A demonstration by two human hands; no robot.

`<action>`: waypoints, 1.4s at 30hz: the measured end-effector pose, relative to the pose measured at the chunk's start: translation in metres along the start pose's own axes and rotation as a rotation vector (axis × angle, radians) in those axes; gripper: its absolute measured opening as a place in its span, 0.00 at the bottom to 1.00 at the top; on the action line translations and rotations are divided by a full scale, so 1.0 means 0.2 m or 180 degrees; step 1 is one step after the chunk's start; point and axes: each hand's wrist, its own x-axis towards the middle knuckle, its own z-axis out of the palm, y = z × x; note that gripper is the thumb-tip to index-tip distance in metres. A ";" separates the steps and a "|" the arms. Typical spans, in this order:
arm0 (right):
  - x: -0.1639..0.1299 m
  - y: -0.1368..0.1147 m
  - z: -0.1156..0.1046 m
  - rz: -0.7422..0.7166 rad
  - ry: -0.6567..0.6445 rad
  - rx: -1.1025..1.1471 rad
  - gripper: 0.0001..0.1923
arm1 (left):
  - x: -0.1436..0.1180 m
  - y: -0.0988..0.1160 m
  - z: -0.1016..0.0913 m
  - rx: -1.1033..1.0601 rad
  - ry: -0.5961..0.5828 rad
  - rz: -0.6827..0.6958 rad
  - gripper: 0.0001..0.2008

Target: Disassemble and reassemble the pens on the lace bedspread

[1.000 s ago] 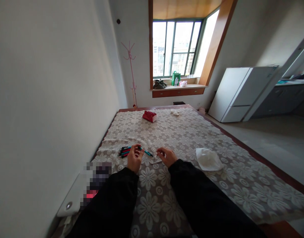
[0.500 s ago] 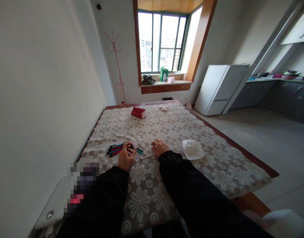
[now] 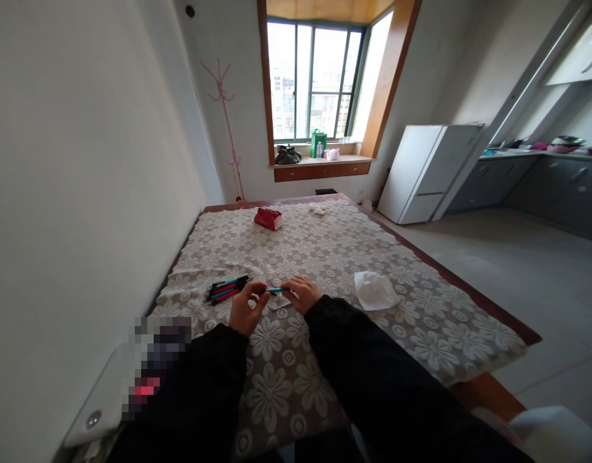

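Note:
A slim teal pen (image 3: 275, 290) stretches between my two hands, just above the patterned tablecloth (image 3: 271, 392). My left hand (image 3: 248, 307) pinches its left end between thumb and fingers. At the other end, the fingers of my right hand (image 3: 302, 293) are closed on it. Left of my left hand lies a bunch of pens (image 3: 224, 290) in black, red and teal. A thin white strip (image 3: 282, 303) rests on the cloth beneath the held pen, partly hidden by my right hand.
A crumpled white tissue (image 3: 374, 290) lies right of my right hand. Farther back are a red tissue pack (image 3: 268, 218) and a small whitish item (image 3: 318, 210). The wall (image 3: 83, 161) runs along the table's left side. A white fridge (image 3: 416, 170) stands beyond the right edge.
My right hand has closed on the pen's right end. The pen, earlier held tilted by my left hand alone, is now nearly level between both hands.

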 end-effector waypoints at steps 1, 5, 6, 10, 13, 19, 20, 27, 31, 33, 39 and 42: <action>0.00 0.00 0.00 0.0029 0.0021 0.0011 0.06 | 0.00 0.01 0.00 0.0006 -0.0038 0.0016 0.11; 0.00 0.01 0.00 0.0066 0.0113 0.0157 0.08 | 0.00 0.02 0.00 0.0076 0.0051 -0.0044 0.10; 0.00 0.01 -0.01 0.0071 0.0185 0.0238 0.09 | 0.00 0.01 0.00 0.0113 0.0121 -0.0082 0.10; 0.00 -0.01 -0.01 0.0114 0.0611 0.0639 0.10 | 0.01 -0.01 0.01 0.0156 0.0045 -0.0169 0.09; 0.00 -0.02 -0.02 0.0243 0.0810 0.0753 0.08 | 0.00 -0.01 0.01 0.0260 0.0003 -0.0128 0.08; -0.01 -0.01 -0.02 0.0297 0.0679 0.0484 0.07 | 0.00 -0.02 0.01 0.0204 0.0163 -0.0053 0.09; -0.01 0.00 -0.02 0.0277 0.0620 0.0407 0.08 | 0.00 -0.02 0.00 0.0199 0.0185 -0.0032 0.09; 0.00 0.01 0.00 0.0193 0.0490 0.0340 0.08 | 0.01 -0.02 0.01 0.0147 0.0234 -0.0096 0.08; 0.00 0.01 0.01 0.0214 0.0617 0.0500 0.05 | 0.00 0.00 0.01 0.0054 0.0165 -0.0141 0.09; 0.00 0.01 0.00 0.0201 0.0676 0.0523 0.04 | 0.00 0.00 0.01 0.0027 0.0113 -0.0123 0.09; 0.00 -0.01 -0.02 0.0109 0.0701 0.0548 0.03 | 0.00 0.01 0.01 0.0061 0.0090 -0.0025 0.10; 0.00 -0.01 -0.02 0.0069 0.0746 0.0530 0.02 | 0.00 0.00 0.01 0.0114 -0.0007 0.0020 0.12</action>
